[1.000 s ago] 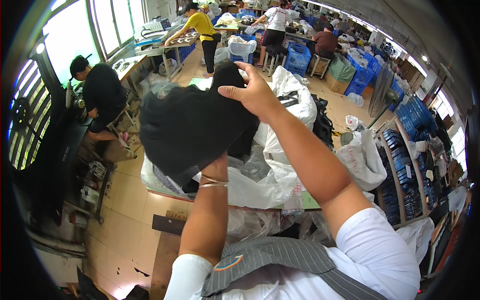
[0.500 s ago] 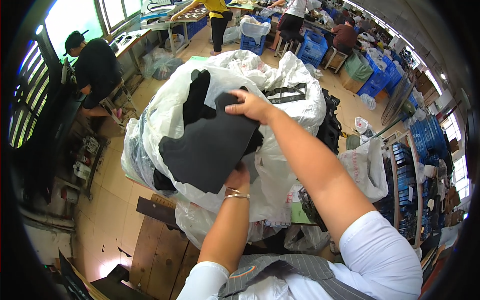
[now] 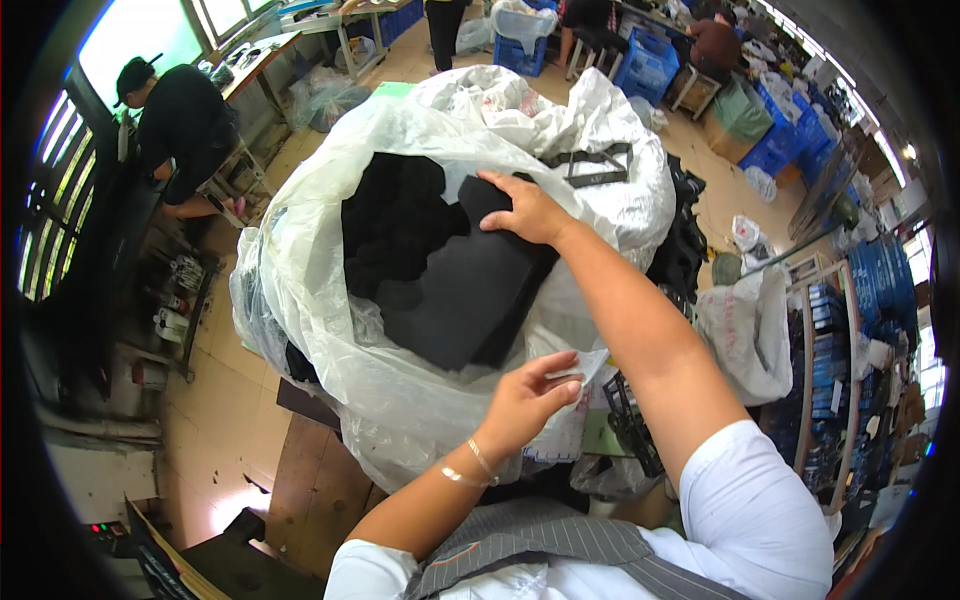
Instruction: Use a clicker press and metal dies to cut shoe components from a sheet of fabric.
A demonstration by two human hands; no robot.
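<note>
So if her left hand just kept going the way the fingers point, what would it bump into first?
Most likely the clear plastic bag: the left hand already pinches its near edge, fingers pointing up and right. Just past that lies the black fabric piece, though depth is hard to judge.

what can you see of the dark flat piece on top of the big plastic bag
The dark flat piece is a charcoal, matte, foam-like or felt-like sheet with straight edges, lying tilted in the mouth of the clear plastic bag over other black pieces. The right hand presses its top edge; the left hand is at the bag's rim below it.
</note>
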